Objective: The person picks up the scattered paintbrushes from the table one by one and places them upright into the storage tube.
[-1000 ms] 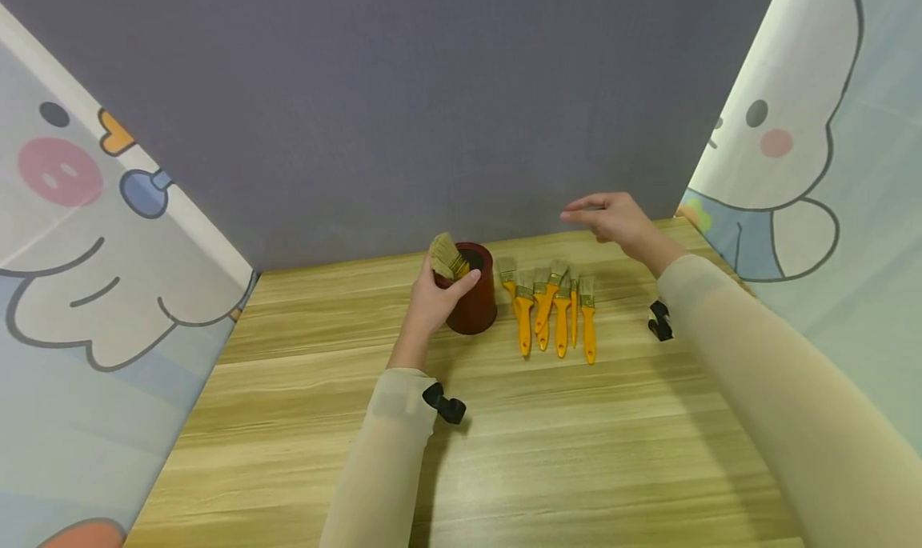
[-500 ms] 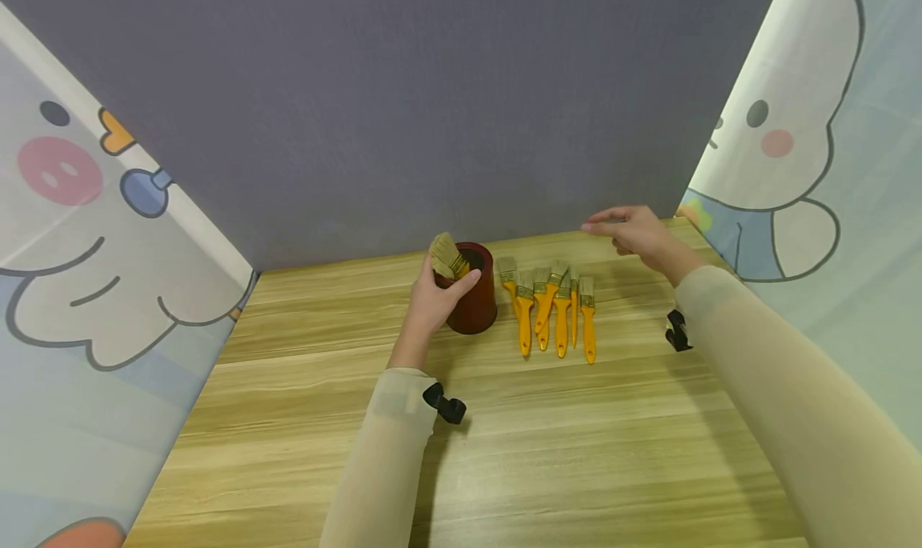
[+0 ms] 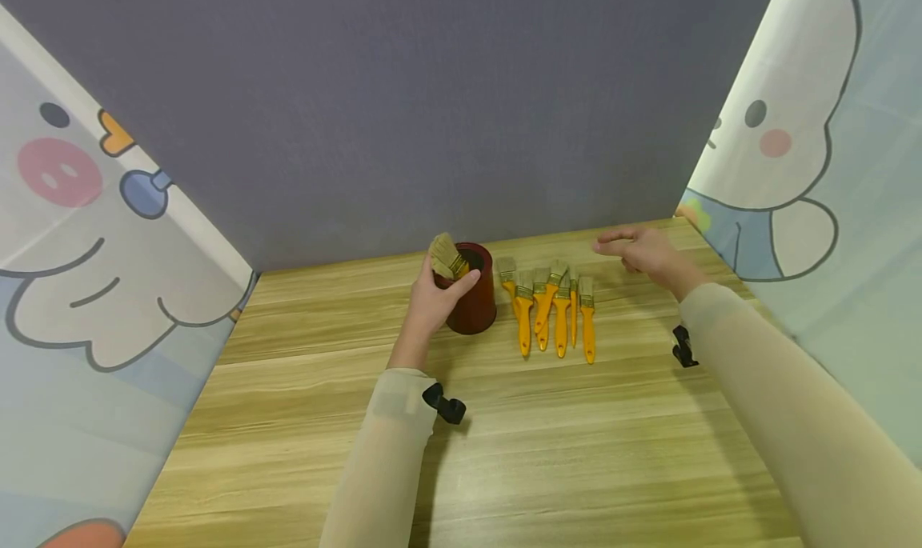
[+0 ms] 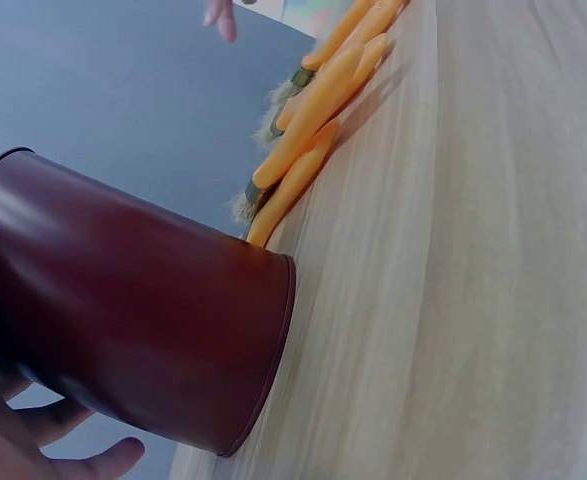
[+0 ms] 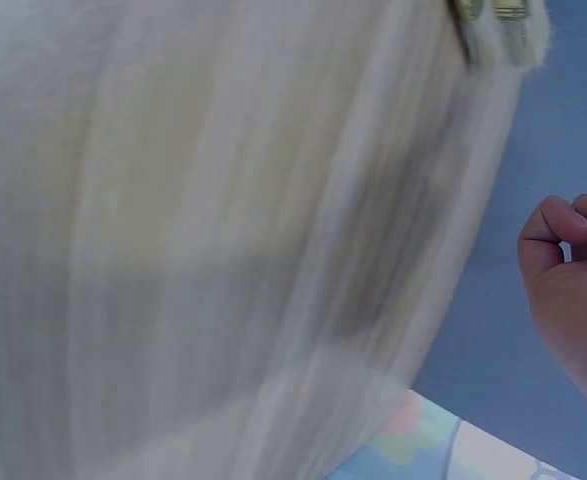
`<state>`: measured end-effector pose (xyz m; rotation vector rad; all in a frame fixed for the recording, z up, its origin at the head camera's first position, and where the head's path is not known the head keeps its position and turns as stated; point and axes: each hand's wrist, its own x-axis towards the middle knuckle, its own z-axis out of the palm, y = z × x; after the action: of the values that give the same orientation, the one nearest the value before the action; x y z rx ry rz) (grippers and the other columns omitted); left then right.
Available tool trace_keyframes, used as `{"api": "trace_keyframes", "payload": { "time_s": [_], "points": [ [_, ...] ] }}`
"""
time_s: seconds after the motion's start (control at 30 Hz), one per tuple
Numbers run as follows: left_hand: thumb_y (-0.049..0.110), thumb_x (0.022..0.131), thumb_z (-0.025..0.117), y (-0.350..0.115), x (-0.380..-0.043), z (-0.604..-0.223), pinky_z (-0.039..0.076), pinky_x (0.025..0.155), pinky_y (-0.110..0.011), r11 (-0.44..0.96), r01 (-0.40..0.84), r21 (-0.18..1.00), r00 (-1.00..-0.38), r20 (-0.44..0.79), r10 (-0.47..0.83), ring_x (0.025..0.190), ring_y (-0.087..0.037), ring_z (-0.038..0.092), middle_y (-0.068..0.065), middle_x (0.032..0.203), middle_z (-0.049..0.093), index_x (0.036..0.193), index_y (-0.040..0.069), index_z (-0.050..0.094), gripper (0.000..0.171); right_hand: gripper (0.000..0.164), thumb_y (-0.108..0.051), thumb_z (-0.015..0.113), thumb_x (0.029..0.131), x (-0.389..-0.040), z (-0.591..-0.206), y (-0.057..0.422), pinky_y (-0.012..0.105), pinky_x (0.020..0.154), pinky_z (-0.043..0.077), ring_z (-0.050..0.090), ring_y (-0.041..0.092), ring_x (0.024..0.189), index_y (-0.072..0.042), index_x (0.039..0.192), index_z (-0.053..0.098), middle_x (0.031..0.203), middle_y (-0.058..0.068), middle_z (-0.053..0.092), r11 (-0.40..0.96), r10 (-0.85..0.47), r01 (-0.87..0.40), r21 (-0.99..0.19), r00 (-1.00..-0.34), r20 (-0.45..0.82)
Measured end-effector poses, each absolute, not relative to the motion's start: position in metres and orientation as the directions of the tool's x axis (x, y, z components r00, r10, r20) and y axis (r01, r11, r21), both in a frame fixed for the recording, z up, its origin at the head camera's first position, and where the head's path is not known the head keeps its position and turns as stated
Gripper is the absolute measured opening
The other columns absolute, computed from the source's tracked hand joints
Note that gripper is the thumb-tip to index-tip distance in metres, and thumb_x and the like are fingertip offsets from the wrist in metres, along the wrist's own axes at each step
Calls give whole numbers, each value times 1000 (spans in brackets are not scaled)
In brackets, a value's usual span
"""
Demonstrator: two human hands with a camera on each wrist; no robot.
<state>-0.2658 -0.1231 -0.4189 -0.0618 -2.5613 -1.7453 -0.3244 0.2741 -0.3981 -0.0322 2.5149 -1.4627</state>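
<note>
My left hand grips a dark red cylindrical pot round its left side, thumb near the rim. The pot stands upright on the table. Paintbrush bristles stick up out of the pot, leaning left over the hand; most of the handles are hidden inside. To the pot's right lie several flat paintbrushes with orange handles toward me and bristles toward the back, some overlapping. My right hand hovers right of and behind these brushes, holding nothing. The right wrist view shows its fingers loosely curled.
A light wood-grain table carries everything. Close behind it rises a grey partition. Cartoon-printed curtains hang on the left and right sides. A black strap clip sits at the left wrist, another black clip at the right.
My right hand has moved right and toward me, lower over the table, away from the pot. The left hand, pot and brushes have stayed put.
</note>
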Motion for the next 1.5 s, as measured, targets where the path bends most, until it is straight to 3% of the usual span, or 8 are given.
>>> {"api": "trace_keyframes", "payload": {
  "time_s": [0.23, 0.5, 0.63, 0.83, 1.07, 1.13, 1.5],
  "points": [
    [73, 82, 80, -122, -265, -420, 39, 124, -64, 354, 55, 933, -998, 60, -3, 156, -39, 41, -11, 169, 39, 169, 42, 13, 114, 67, -42, 71, 103, -320, -412, 278, 32, 54, 30, 23, 9, 48, -2, 154, 53, 48, -16, 30, 475, -163, 93, -875, -968, -192],
    [72, 83, 80, -119, -263, -419, 43, 118, -68, 377, 146, 915, -986, 165, -18, 151, -44, 46, -15, 170, 37, 158, 66, 9, 103, 69, -44, 71, 103, -318, -416, 282, 33, 57, 36, 24, 8, 48, -2, 155, 52, 48, -16, 32, 494, -165, 95, -864, -966, -201],
    [73, 87, 75, -118, -260, -419, 44, 117, -70, 422, 174, 890, -982, 191, 2, 152, -47, 44, -12, 175, 31, 157, 69, 7, 98, 68, -45, 70, 104, -318, -417, 283, 32, 55, 36, 24, 8, 48, -4, 155, 53, 49, -16, 32, 508, -177, 96, -856, -961, -213],
    [76, 86, 74, -116, -258, -420, 41, 119, -70, 412, 120, 903, -990, 140, -17, 154, -49, 40, -22, 174, 27, 162, 60, -3, 109, 68, -43, 69, 104, -315, -419, 284, 34, 55, 36, 25, 8, 47, -2, 155, 52, 49, -15, 32, 505, -198, 92, -858, -955, -219],
    [70, 95, 67, -110, -249, -424, 34, 127, -63, 379, 86, 921, -994, 108, -35, 158, -41, 37, -18, 173, 32, 173, 30, 3, 108, 66, -39, 69, 105, -317, -423, 286, 35, 53, 31, 24, 8, 47, -1, 155, 50, 48, -15, 32, 501, -223, 83, -861, -949, -222],
    [69, 96, 67, -108, -245, -425, 34, 128, -62, 375, 111, 920, -991, 132, -28, 158, -39, 37, -16, 172, 33, 173, 26, 5, 108, 64, -36, 68, 106, -315, -421, 286, 34, 54, 32, 24, 8, 47, 1, 155, 49, 48, -15, 33, 495, -225, 83, -865, -949, -219],
    [64, 86, 83, -116, -242, -426, 41, 126, -53, 234, 55, 971, -996, 69, -52, 158, -34, 39, -9, 170, 36, 171, 34, 14, 114, 63, -36, 64, 108, -311, -421, 284, 35, 57, 32, 24, 9, 48, 0, 156, 48, 50, -14, 31, 518, -241, 90, -851, -939, -246]
  ]
}}
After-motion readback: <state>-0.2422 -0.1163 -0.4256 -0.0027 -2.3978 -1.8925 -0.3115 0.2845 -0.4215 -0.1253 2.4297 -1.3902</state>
